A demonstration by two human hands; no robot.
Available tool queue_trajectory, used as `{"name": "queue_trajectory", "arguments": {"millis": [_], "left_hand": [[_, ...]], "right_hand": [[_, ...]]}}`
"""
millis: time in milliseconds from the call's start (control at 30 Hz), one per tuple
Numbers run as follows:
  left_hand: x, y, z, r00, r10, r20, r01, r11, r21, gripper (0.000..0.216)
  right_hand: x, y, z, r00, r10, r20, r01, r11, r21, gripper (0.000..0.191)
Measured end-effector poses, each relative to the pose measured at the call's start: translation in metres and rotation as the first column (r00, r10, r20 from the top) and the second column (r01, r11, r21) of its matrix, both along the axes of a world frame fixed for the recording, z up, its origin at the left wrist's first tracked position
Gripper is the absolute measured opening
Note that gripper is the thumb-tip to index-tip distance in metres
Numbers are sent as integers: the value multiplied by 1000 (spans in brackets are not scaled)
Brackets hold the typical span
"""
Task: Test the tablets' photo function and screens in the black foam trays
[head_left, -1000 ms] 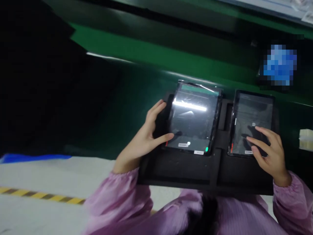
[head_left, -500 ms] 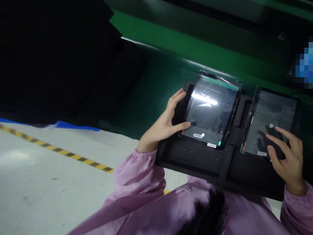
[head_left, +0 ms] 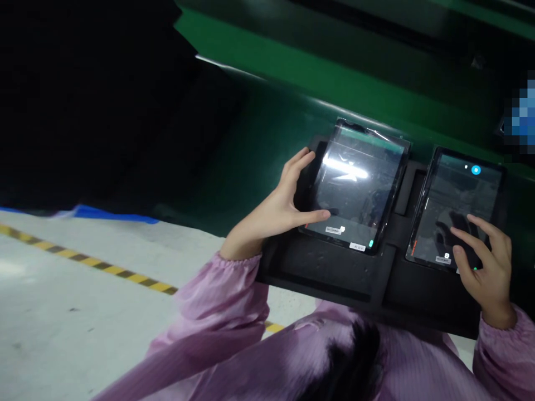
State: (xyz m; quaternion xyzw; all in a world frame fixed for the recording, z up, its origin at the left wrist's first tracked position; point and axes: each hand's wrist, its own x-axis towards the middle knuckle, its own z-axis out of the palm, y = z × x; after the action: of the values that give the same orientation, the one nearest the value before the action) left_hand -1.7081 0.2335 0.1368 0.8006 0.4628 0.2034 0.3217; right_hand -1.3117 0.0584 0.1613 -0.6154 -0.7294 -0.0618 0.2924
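Two dark-screened tablets lie side by side on a black compartmented tray (head_left: 320, 264) in front of my body. My left hand (head_left: 288, 197) is open, its fingers at the tray's left edge and its thumb over the lower left of the left tablet (head_left: 355, 195). Spread fingers of my right hand (head_left: 489, 256) hover at or just touch the lower right of the right tablet (head_left: 451, 195); contact is hard to tell. That screen shows a blue round icon near its top. Both tablets carry small white labels along the lower edge.
A green work surface (head_left: 259, 50) with a pale edge strip lies beyond the tray. At left are a large dark area and a pale floor (head_left: 83, 312) with yellow-black striped tape (head_left: 92, 262). A blurred-out blue patch (head_left: 522, 117) is at the far right.
On the right tablet a blue icon has appeared near the top, and the small white icon sits lower. My left thumb reaches slightly further over the left tablet. The whole view has shifted a little.
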Motion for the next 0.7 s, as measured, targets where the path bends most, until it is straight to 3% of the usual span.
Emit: {"name": "queue_trajectory", "arguments": {"millis": [200, 367, 700], "left_hand": [[17, 43, -8, 992, 128, -8, -128, 992, 17, 144], [32, 75, -10, 965, 260, 4, -260, 964, -64, 121], [39, 73, -9, 951, 305, 47, -302, 951, -59, 84]], "right_hand": [[2, -1, -1, 1000, -27, -6, 26, 999, -20, 21], [6, -2, -4, 999, -47, -20, 47, 999, -12, 21], [8, 0, -6, 997, -58, -42, 57, 998, -21, 21]]}}
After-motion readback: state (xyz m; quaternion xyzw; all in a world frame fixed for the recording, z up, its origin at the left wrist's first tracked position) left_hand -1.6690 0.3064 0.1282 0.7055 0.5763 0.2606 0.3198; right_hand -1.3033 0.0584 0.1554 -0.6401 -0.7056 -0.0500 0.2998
